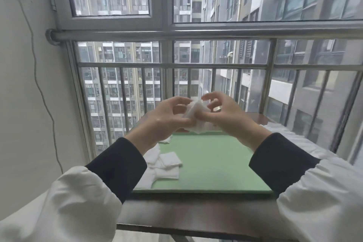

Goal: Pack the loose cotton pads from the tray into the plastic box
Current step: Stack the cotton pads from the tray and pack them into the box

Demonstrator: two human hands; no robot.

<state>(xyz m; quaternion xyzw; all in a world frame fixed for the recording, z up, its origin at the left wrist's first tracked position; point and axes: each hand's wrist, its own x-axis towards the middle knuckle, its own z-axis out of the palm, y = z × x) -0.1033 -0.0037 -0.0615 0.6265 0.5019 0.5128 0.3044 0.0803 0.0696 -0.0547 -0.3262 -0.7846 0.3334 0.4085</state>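
A small bunch of white cotton pads is held up above the far edge of the green tray. My left hand grips the bunch from the left and my right hand pinches it from the right, fingers curled around it. More loose square cotton pads lie in a pile on the tray's left side, partly hidden by my left sleeve. I cannot see the plastic box; my hands may hide it.
The tray rests on a dark brown table pushed against a window with a metal railing. White cloth lies to the right of the tray. A cable hangs down the left wall.
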